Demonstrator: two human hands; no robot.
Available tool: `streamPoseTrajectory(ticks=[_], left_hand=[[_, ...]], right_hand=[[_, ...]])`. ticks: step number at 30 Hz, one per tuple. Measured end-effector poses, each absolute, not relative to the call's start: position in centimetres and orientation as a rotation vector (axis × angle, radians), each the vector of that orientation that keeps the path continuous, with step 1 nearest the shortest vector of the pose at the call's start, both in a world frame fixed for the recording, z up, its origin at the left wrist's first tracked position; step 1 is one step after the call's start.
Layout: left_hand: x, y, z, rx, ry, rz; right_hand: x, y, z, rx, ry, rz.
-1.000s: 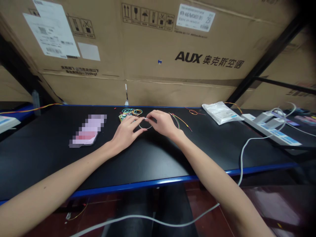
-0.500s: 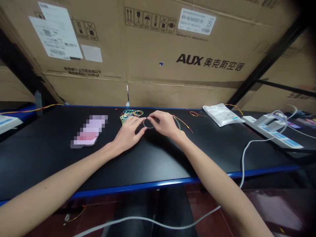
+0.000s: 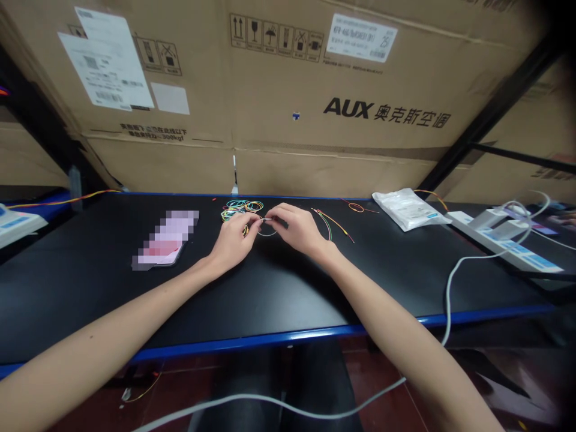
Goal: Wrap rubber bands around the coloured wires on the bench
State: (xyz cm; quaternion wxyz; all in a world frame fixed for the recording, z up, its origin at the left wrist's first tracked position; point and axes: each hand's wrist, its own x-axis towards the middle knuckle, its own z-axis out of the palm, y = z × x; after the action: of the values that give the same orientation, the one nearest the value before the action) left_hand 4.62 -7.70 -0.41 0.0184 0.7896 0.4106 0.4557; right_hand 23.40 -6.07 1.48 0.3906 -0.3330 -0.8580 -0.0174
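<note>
Well, stacked cardboard cartons [image 3: 315,72] rise behind a black workbench [image 3: 292,300], with a white power strip [image 3: 504,249] and a plastic packet [image 3: 407,209] off to the right. Mid-bench, the hands work close together: the left hand [image 3: 234,243] and right hand [image 3: 299,228] both pinch a thin wire [image 3: 269,219], its pale loop [image 3: 267,233] curving below them — just beside a tangle of coloured wires [image 3: 238,210] and near some loose strands [image 3: 330,222].

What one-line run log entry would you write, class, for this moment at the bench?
left hand: pinching thin wire loop | right hand: pinching same loop | beside: coloured wire bundle | on: black workbench
</note>
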Motion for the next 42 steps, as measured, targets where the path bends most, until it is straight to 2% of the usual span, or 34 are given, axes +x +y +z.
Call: streamPoseTrajectory(ticks=[7,14,22,28,37,42], left_hand=[[4.37,-7.38,-0.99,2.674,1.125,1.618],[3.98,-7.27,-1.07,2.882,1.163,1.591],[4.34,-7.26,-1.20,2.619,1.279,1.552],[4.37,-7.44,-1.27,2.650,1.289,1.479],[4.22,-7.73,-0.93,2.629,1.309,1.512],[4.84,-7.87,-0.56,2.349,1.293,1.464]], right_hand=[[23.18,-6.12,1.59,-0.884,-2.125,-0.035],[23.11,-6.25,1.69,-0.938,-2.129,0.326],[23.28,-5.98,1.04,-0.906,-2.136,0.005],[23.29,-6.16,1.21,-0.901,-2.140,-0.043],[23.11,-6.12,1.70,-0.897,-2.162,0.419],[23.28,-5.91,1.09,-0.902,-2.252,0.120]])
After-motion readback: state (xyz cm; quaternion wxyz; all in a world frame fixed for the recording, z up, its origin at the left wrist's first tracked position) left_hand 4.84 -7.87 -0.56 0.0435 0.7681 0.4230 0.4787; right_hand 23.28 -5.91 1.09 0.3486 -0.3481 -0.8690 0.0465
